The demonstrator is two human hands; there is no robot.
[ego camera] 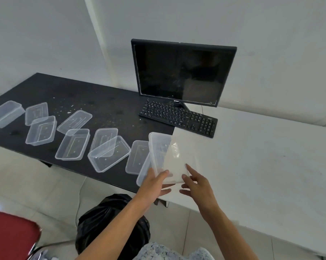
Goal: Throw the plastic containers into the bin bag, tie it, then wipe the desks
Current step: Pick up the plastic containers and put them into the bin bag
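Left hand (154, 183) grips 1 container (161, 151); right hand (197, 185), fingers straight, beside it; 9 containers (72, 145) on desk (102, 100).

**Bare forearms, mottled print below**

Both forearms are uncovered, with no sleeve showing, from the lower edge of the frame up to the left hand (154, 184) and right hand (196, 185) near centre. At bottom centre lies a garment (167, 252) in a mottled pale blue-grey and white print.

Arms extended; left hand (155, 182) grips container (163, 154), right hand (195, 185) open.
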